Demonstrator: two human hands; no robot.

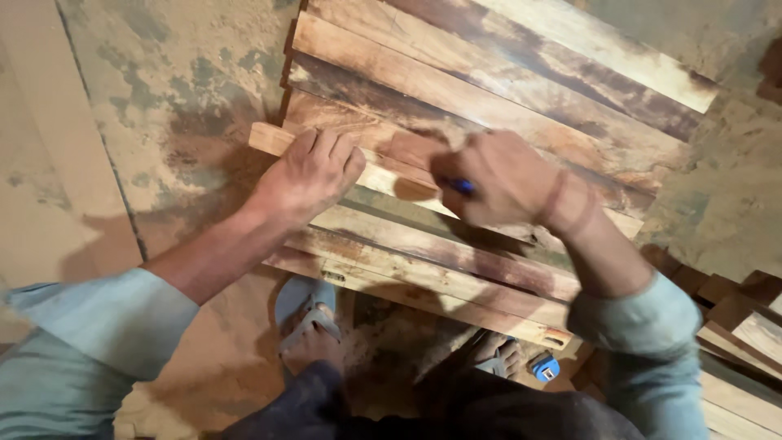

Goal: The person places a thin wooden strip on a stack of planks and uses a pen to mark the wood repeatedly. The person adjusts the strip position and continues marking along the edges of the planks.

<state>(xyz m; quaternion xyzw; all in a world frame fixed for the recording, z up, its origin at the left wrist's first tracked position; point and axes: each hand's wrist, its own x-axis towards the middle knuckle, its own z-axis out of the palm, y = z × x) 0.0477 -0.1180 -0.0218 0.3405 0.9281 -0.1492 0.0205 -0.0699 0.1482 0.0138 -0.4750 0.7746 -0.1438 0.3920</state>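
two hands worked one pale narrow wooden strip: the left hand pressed it with fingers together, the right hand pinched a blue pen, and any slip of the strip would likely have skewed the mark.

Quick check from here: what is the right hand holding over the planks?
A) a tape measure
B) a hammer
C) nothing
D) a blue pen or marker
D: the right hand is closed around a small blue pen, its tip toward the light wooden strip that the left hand presses flat on the planks.
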